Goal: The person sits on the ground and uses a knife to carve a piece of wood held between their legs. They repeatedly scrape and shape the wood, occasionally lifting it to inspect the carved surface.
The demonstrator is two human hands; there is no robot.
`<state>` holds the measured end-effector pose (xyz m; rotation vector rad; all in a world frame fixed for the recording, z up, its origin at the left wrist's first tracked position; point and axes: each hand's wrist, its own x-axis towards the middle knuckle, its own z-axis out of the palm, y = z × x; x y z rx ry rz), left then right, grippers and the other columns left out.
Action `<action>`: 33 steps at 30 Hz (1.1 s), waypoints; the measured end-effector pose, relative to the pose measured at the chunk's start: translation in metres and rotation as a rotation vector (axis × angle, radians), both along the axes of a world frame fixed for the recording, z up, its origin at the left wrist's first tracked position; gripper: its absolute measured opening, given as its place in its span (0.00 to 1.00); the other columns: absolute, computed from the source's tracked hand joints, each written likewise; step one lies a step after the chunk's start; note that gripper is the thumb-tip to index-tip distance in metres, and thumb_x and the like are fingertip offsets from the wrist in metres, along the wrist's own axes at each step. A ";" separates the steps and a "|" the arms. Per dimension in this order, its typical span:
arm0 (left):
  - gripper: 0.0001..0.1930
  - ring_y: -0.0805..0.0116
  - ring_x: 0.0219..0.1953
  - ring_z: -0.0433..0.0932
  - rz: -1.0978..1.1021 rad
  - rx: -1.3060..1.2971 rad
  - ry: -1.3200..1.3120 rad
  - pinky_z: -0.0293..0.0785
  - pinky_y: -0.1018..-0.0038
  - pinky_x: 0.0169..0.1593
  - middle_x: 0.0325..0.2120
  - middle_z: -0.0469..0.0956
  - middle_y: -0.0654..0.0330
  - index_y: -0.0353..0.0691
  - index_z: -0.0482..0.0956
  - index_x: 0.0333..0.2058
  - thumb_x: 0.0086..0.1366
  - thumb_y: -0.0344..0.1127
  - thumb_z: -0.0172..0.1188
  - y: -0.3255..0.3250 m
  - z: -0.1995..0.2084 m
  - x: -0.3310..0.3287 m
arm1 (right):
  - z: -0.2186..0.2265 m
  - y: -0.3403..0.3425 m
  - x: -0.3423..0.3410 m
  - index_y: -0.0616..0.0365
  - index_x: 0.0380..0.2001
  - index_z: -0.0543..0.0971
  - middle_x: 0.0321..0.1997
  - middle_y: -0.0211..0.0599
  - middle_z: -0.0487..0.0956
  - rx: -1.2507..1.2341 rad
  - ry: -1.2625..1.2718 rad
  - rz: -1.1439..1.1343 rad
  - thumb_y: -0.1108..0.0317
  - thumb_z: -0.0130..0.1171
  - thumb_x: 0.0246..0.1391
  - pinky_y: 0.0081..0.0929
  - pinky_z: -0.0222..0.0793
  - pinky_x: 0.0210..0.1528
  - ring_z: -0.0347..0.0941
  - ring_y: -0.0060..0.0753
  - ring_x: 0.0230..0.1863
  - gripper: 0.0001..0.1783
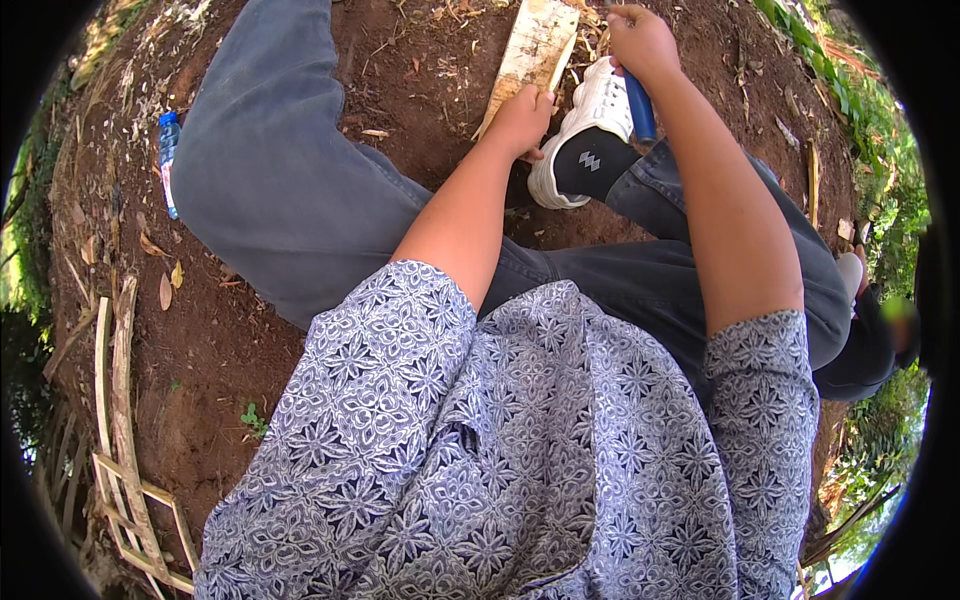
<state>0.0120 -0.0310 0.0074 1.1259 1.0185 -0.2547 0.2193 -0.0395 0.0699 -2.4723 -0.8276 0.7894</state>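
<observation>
A pale, rough wooden board (530,50) lies on the soil between my legs, running to the top edge of the view. My left hand (524,122) is closed on the board's near right edge. My right hand (643,45) is closed round a blue-handled tool (640,108), held just above my white shoe (603,95). The handle's butt points back toward my shin. The tool's working end is mostly out of view at the top, so its kind is unclear.
Several wooden strips joined into a frame (145,490) lie at the lower left. A plastic bottle (168,165) with a blue cap rests beside my left knee. Wood chips and dry leaves litter the brown soil (230,370). Part of another person (865,350) shows at the right edge.
</observation>
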 end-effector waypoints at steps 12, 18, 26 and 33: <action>0.18 0.63 0.19 0.78 0.004 0.010 -0.004 0.80 0.68 0.18 0.30 0.74 0.53 0.38 0.64 0.43 0.75 0.51 0.47 0.004 0.006 -0.001 | 0.023 -0.037 -0.096 0.61 0.52 0.79 0.22 0.39 0.81 -0.315 0.313 0.129 0.62 0.54 0.66 0.30 0.73 0.21 0.74 0.27 0.14 0.18; 0.19 0.63 0.15 0.77 0.020 0.023 0.001 0.78 0.68 0.17 0.28 0.76 0.52 0.38 0.64 0.44 0.76 0.50 0.45 0.001 0.000 0.000 | -0.019 -0.050 -0.110 0.61 0.48 0.80 0.24 0.44 0.82 -0.173 0.089 0.114 0.62 0.53 0.63 0.35 0.74 0.27 0.76 0.36 0.19 0.17; 0.22 0.59 0.24 0.82 0.044 0.029 -0.068 0.80 0.67 0.21 0.36 0.79 0.50 0.35 0.66 0.48 0.75 0.52 0.47 0.002 -0.013 0.004 | -0.034 -0.037 -0.118 0.61 0.43 0.83 0.43 0.59 0.83 -0.168 0.063 -0.058 0.62 0.56 0.57 0.46 0.76 0.51 0.80 0.59 0.47 0.16; 0.21 0.58 0.33 0.83 0.128 0.002 -0.058 0.82 0.64 0.24 0.41 0.80 0.48 0.36 0.67 0.50 0.75 0.51 0.48 0.006 -0.013 0.004 | -0.036 -0.027 -0.120 0.60 0.49 0.82 0.34 0.54 0.85 -0.191 -0.089 -0.007 0.63 0.56 0.59 0.38 0.79 0.35 0.82 0.45 0.26 0.18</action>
